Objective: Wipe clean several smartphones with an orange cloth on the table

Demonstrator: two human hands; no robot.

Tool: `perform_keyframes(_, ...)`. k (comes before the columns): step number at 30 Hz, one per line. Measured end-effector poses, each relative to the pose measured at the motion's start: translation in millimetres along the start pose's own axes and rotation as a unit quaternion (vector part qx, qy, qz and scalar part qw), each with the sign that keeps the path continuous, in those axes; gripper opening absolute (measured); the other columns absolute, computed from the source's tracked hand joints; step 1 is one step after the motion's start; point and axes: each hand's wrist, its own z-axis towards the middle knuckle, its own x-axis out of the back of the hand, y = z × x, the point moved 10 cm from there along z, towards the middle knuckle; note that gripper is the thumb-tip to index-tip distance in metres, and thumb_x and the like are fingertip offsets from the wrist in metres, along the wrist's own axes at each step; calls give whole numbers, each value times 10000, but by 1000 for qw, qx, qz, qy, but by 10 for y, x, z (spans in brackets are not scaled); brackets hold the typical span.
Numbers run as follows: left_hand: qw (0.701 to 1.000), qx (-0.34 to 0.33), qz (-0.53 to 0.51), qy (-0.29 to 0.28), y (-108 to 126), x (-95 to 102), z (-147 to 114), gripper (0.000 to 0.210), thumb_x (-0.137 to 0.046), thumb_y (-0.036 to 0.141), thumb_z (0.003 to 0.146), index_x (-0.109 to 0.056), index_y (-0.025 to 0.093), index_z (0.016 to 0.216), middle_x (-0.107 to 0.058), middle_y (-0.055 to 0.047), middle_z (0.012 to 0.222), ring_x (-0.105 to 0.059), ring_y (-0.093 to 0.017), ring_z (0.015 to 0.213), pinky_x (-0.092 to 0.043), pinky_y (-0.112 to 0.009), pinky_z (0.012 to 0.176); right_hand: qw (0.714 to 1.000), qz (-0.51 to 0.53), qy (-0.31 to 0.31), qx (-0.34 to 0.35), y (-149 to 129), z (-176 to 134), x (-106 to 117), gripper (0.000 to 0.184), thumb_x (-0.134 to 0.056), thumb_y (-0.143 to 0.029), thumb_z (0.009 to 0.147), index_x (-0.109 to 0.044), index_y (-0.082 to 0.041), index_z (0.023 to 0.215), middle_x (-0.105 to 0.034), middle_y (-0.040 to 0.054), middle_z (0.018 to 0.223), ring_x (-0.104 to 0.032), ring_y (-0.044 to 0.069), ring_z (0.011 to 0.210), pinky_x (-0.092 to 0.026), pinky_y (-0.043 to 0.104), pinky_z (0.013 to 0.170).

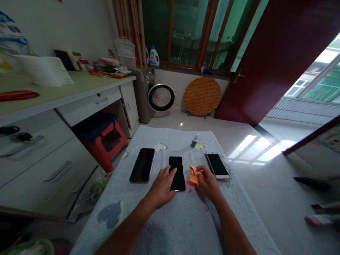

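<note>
On a blue cloth-covered table, a black smartphone (178,173) lies face up in the middle. My left hand (162,186) grips it from the left, fingers over the screen and edge, thumb at the lower end. Just right of that phone, my right hand (208,182) pinches a folded orange cloth (194,176) between thumb and fingers. A larger black smartphone (142,165) lies farther left. Beyond my right hand rests a white-framed smartphone (217,165), seemingly on top of another flat item. Behind them stands a small spray bottle (194,141) with a clear cap.
The patterned cloth (186,219) covers the table. At left are a white drawer desk (50,156) and a red stool (114,141). A washing machine (145,95) with its door open, a round wooden tabletop (202,96) and a dark red door (255,67) stand beyond.
</note>
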Motion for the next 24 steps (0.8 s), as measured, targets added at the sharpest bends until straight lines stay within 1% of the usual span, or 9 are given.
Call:
perform_keyframes(3,1000,-1,-15,7,-10,2,23,802,-567,197,678,-315,183,1439,-269,-130,1530,-246,-299,1403,-232,-437,1135,1000,2,2,4,-39,9,-63,244,-374,-120,779,-544,-202,934,-577,23,863,-539,157,762,-416,261,704)
perform_keyframes(7,999,-4,-25,29,-29,1,58,798,-583,224,674,-328,199,1429,-298,-116,1517,-277,-291,1384,-244,-444,1129,996,-86,7,31,-111,19,-95,265,-408,-60,735,-608,-197,844,-594,50,927,-508,187,877,-393,299,814)
perform_keyframes(10,999,-7,-26,36,-42,-12,72,802,-595,242,676,-327,196,1430,-308,-118,1510,-281,-292,1380,-249,-442,1127,986,-162,28,19,-82,21,-44,265,-444,-105,812,-677,-206,888,-591,71,964,-485,205,891,-378,315,819)
perform_keyframes(14,999,-13,-23,46,-34,-12,74,814,-615,249,677,-325,164,1432,-310,-137,1504,-287,-288,1376,-253,-417,1130,976,-218,9,25,-116,17,-76,257,-453,-144,858,-695,-207,919,-580,72,893,-480,202,839,-369,317,802)
perform_keyframes(16,998,-10,-23,50,-32,-6,73,809,-628,271,683,-331,163,1427,-315,-141,1501,-293,-290,1374,-255,-420,1128,970,-239,6,34,-170,12,-93,201,-496,-223,865,-687,-200,922,-578,73,878,-481,206,826,-364,331,822)
perform_keyframes(19,998,1,-22,50,-38,-3,73,788,-642,316,696,-349,179,1415,-319,-133,1504,-297,-300,1372,-257,-437,1124,965,-258,15,35,-219,8,-98,237,-594,-381,824,-668,-195,949,-573,79,904,-486,228,859,-369,346,828)
perform_keyframes(21,999,4,-20,48,-39,-4,74,779,-646,334,702,-355,187,1410,-317,-129,1507,-303,-305,1368,-261,-447,1121,967,-253,24,30,-215,10,-92,213,-588,-372,833,-663,-201,935,-565,81,927,-493,229,885,-378,336,820)
perform_keyframes(23,999,4,-18,46,-45,-10,77,778,-649,344,705,-354,191,1409,-317,-129,1507,-304,-309,1367,-265,-452,1117,971,-234,33,25,-187,16,-82,180,-520,-315,881,-665,-209,888,-558,78,927,-508,215,892,-384,322,815)
perform_keyframes(24,999,4,-18,46,-50,-14,79,780,-651,349,706,-351,192,1409,-317,-129,1507,-302,-309,1367,-267,-451,1116,975,-219,36,20,-160,20,-76,207,-482,-300,903,-663,-208,863,-557,75,911,-518,205,880,-389,312,805)
